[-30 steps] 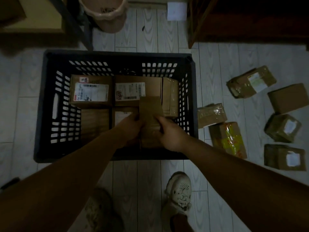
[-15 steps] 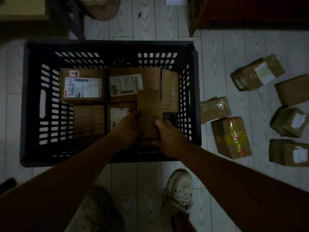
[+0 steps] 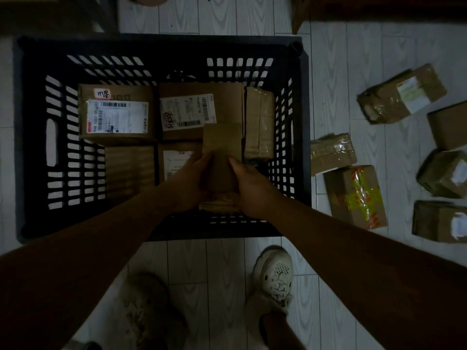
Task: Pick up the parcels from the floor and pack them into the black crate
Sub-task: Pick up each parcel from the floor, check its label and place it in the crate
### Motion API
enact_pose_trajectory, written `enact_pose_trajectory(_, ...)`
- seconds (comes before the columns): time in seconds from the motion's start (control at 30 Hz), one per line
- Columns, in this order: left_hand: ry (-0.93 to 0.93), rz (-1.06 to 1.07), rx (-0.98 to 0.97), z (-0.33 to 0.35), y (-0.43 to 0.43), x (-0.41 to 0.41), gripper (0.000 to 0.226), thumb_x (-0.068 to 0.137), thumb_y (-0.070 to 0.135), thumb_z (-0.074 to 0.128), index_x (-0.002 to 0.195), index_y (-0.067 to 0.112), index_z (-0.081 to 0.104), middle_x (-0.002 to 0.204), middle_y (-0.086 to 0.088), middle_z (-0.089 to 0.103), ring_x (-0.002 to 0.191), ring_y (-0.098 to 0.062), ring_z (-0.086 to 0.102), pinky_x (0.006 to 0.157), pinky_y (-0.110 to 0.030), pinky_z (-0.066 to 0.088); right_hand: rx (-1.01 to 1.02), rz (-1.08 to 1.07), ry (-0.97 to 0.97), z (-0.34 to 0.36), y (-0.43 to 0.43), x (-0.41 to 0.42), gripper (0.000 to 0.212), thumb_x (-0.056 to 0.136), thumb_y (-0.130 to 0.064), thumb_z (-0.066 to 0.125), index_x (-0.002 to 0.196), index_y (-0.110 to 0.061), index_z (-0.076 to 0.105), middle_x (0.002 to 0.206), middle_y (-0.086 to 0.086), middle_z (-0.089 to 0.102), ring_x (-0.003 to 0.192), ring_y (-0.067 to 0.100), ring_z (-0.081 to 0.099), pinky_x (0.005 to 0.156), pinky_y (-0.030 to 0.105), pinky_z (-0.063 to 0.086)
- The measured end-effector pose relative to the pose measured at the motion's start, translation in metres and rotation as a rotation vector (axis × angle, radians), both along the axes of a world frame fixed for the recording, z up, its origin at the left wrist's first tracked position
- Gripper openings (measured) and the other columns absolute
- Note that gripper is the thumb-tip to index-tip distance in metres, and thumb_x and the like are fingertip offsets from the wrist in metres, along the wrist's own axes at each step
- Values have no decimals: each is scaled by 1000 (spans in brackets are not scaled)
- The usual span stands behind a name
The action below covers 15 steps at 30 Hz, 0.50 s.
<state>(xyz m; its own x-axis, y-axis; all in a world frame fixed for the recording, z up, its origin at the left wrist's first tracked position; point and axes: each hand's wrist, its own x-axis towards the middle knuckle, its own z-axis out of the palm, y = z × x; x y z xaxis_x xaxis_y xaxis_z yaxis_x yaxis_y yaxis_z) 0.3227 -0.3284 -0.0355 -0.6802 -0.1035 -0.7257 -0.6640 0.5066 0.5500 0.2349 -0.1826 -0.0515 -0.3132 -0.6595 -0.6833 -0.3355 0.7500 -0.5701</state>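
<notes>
The black crate (image 3: pixel 32 137) stands on the pale tiled floor in front of me. Inside it lie several brown parcels, two at the back with white labels (image 3: pixel 116 114) (image 3: pixel 199 109), and a taped one standing on edge at the right (image 3: pixel 260 125). My left hand (image 3: pixel 188 183) and my right hand (image 3: pixel 249 185) grip a narrow plain brown parcel (image 3: pixel 222 145) from both sides, above the crate's front right part. Several more parcels lie on the floor to the right, among them one with yellow and red tape (image 3: pixel 356 195).
Dark wooden furniture (image 3: pixel 379 11) stands at the back right, and a dark leg or frame at the back left. My two light shoes (image 3: pixel 274 276) are on the floor just behind the crate's near wall. Floor parcels crowd the right edge (image 3: pixel 401 94).
Both hands hold the narrow parcel throughout; it has sunk slightly lower in the crate. The view has drifted so the crate sits a bit further left and lower in the frame.
</notes>
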Motion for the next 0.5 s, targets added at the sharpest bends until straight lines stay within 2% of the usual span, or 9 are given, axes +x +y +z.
enact_pose_trajectory(0.17, 11, 60, -6, -5, 2, 14, 99, 77, 14, 74, 151, 20, 9, 158, 2, 5, 132, -28, 38, 102, -39, 45, -33, 16, 29, 4, 7, 7, 83, 92, -29, 61, 153, -24, 5, 146, 19, 29, 126, 35, 44, 105, 41, 41)
enact_pose_trajectory(0.23, 16, 148, 34, -4, 2, 11, 94, 78, 11, 73, 151, 20, 14, 155, 1, 15, 127, -26, 43, 99, -37, 47, -48, -36, -4, 4, 5, 2, 82, 91, -28, 62, 153, -25, 9, 145, 18, 31, 126, 33, 44, 106, 38, 40)
enact_pose_trajectory(0.33, 11, 201, 80, -6, 0, 1, 85, 79, 5, 70, 148, 19, 22, 150, -4, 30, 122, -30, 49, 101, -43, 45, -51, -75, -20, -3, -4, -4, 77, 87, -21, 65, 150, -25, 22, 137, 19, 41, 121, 34, 49, 104, 39, 44)
enact_pose_trajectory(0.4, 33, 237, 105, -7, 0, -2, 82, 79, 1, 68, 147, 18, 25, 148, -6, 33, 121, -31, 50, 102, -46, 44, -67, -81, -14, -7, -8, -7, 73, 85, -19, 65, 148, -24, 28, 131, 19, 46, 118, 34, 52, 102, 40, 45)
enact_pose_trajectory(0.5, 73, 242, 60, -9, 7, -1, 82, 81, 2, 66, 148, 16, 21, 151, -5, 26, 128, -30, 42, 105, -46, 41, -64, -61, 38, -7, -5, -13, 73, 89, -20, 61, 150, -22, 22, 132, 19, 43, 117, 32, 50, 99, 30, 42)
